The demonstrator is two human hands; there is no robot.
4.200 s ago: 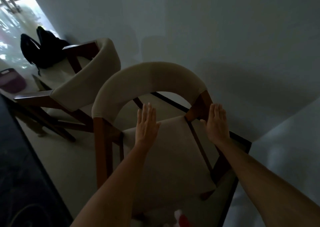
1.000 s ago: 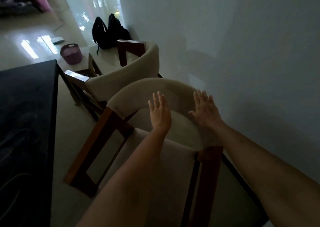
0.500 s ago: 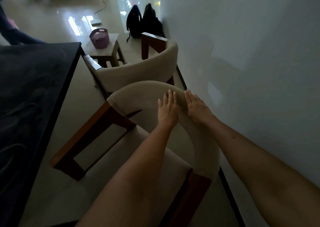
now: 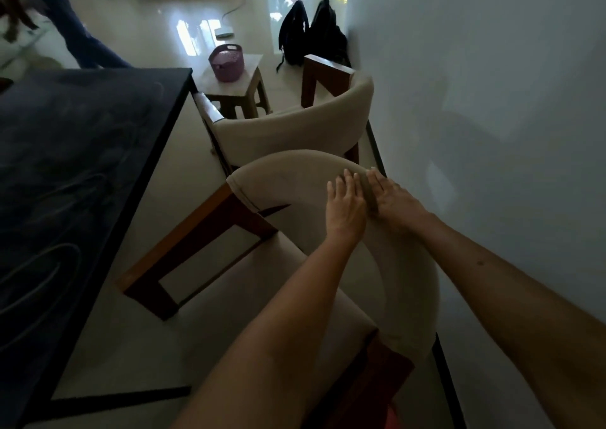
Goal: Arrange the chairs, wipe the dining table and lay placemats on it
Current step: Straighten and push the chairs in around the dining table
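A beige upholstered chair (image 4: 288,179) with brown wooden legs stands right below me, its curved backrest running along the white wall side. My left hand (image 4: 344,205) lies flat on the inner face of the backrest, fingers straight. My right hand (image 4: 395,202) lies flat on the outer face of the same backrest, close beside the left. A second matching chair (image 4: 295,130) stands just beyond, touching or nearly touching the first. The dark dining table (image 4: 72,166) fills the left side.
A white wall (image 4: 492,101) runs close along the right. Past the far chair a small stool (image 4: 239,84) carries a purple basket (image 4: 227,62). Two black backpacks (image 4: 311,32) lean by the wall corner. Another person's dark sleeve (image 4: 82,38) reaches over the table's far end.
Both hands have come together on the backrest, one on each face. My view has swung left, bringing more of the table and the far room into sight.
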